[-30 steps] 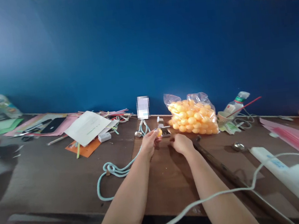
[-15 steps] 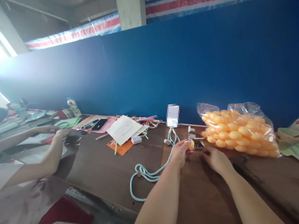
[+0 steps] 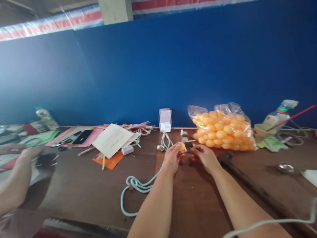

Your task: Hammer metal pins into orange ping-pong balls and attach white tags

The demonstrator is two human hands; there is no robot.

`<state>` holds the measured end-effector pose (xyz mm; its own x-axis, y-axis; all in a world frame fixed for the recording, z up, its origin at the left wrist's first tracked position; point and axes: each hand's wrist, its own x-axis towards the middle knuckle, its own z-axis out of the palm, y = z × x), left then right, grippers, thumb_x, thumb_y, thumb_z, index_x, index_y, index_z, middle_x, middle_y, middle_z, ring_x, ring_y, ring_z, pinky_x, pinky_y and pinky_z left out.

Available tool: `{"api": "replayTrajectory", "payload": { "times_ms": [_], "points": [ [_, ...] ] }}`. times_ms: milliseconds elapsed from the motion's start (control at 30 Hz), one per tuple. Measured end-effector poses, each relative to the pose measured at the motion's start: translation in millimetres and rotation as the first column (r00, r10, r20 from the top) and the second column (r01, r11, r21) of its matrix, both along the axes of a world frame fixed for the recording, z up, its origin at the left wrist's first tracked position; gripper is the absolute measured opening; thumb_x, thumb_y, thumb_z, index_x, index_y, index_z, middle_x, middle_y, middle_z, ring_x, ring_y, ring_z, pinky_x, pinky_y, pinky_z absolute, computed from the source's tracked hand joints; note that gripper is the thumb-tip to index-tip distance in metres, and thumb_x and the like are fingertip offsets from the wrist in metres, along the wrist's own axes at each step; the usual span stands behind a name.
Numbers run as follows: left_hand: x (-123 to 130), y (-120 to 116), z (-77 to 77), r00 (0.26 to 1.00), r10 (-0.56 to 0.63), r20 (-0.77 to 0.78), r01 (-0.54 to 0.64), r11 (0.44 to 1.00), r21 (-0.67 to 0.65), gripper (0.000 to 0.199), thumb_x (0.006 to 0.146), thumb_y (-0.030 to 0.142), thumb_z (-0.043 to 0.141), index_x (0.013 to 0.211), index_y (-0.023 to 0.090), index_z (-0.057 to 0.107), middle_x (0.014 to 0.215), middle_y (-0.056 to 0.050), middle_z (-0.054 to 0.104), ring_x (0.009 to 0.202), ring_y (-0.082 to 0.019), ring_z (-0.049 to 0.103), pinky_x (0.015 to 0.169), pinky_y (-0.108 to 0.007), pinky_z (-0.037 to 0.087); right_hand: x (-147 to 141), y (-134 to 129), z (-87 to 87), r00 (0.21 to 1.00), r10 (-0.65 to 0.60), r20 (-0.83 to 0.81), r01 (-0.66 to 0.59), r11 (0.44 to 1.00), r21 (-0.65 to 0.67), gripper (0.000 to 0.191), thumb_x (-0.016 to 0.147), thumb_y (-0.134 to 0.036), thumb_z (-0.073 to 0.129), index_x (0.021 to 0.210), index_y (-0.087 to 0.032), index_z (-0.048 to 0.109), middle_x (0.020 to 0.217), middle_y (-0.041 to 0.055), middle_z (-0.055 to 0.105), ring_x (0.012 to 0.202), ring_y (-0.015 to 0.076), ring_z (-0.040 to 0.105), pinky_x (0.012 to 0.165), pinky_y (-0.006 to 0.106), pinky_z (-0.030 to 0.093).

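Note:
In the middle of the head view, my left hand (image 3: pixel 171 159) is closed around an orange ping-pong ball (image 3: pixel 182 147), held between thumb and fingers above the brown table. Close on its right, my right hand (image 3: pixel 207 158) pinches at the ball's side. Whatever sits in those fingertips is too small to make out. A clear bag of orange balls (image 3: pixel 223 132) stands just beyond my right hand. Behind the held ball is a small white item (image 3: pixel 184 135). A light blue cord (image 3: pixel 139 185) lies on the table left of my left forearm.
A white paper (image 3: pixel 112 139), an orange sheet (image 3: pixel 110 161) and a phone (image 3: pixel 83 137) lie left. Another person's arm (image 3: pixel 16 181) rests at the far left. Rightward are a dark bar (image 3: pixel 251 181), a cup (image 3: pixel 260 132), a bottle (image 3: pixel 279 114) and a white cable (image 3: pixel 262 223).
The view has swung to the right, so more of the table's right side shows. Both my hands remain together at the ball.

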<state>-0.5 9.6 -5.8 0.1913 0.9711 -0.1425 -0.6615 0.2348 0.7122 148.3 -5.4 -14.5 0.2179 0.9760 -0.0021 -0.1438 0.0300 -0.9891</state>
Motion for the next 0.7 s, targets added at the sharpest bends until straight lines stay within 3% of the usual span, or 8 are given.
{"api": "replayTrajectory", "payload": {
  "times_ms": [133,233,533,700],
  "points": [
    [-1.6,-0.4,2.5,1.0,0.007,0.008,-0.006,1.0,-0.017,0.041,0.069,0.026,0.078,0.105,0.014,0.065,0.08,-0.004,0.068,0.059,-0.009,0.062,0.055,-0.019,0.05,0.5,-0.6,2.9,0.983,0.011,-0.186,-0.012,1.0,-0.004,0.034,0.055,-0.036,0.086,0.075,-0.016,0.066,0.065,-0.0017,0.062,0.054,0.0097,0.056,0.049,0.022,0.053],
    [-1.8,0.1,2.6,1.0,0.005,-0.003,-0.005,1.0,-0.003,0.035,0.069,0.026,0.078,0.099,0.011,0.066,0.078,-0.005,0.068,0.058,-0.008,0.061,0.055,-0.019,0.051,1.2,0.1,2.9,0.964,0.036,-0.262,-0.038,0.999,-0.003,0.034,0.055,-0.032,0.086,0.078,-0.017,0.066,0.063,-0.0034,0.06,0.054,0.0088,0.055,0.05,0.021,0.052],
    [-1.2,-0.4,0.6,0.999,-0.036,0.007,0.036,0.999,0.034,0.033,0.071,0.026,0.077,0.099,0.012,0.067,0.08,-0.005,0.068,0.061,-0.008,0.062,0.06,-0.019,0.053,-2.6,-2.7,8.1,0.958,0.04,-0.284,-0.043,0.999,-0.004,0.036,0.056,-0.036,0.085,0.08,-0.018,0.066,0.059,-0.0054,0.057,0.054,0.0098,0.054,0.051,0.022,0.051],
    [-0.8,0.2,0.4,0.996,-0.087,0.021,0.087,0.996,-0.005,0.037,0.078,0.041,0.07,0.098,0.011,0.066,0.08,-0.007,0.068,0.063,-0.011,0.063,0.059,-0.022,0.054,-1.2,-2.6,9.4,0.938,0.025,-0.345,-0.026,1.0,0.001,0.034,0.054,-0.032,0.086,0.078,-0.018,0.067,0.072,-0.0014,0.066,0.06,0.01,0.058,0.054,0.022,0.053]
  ]
}}
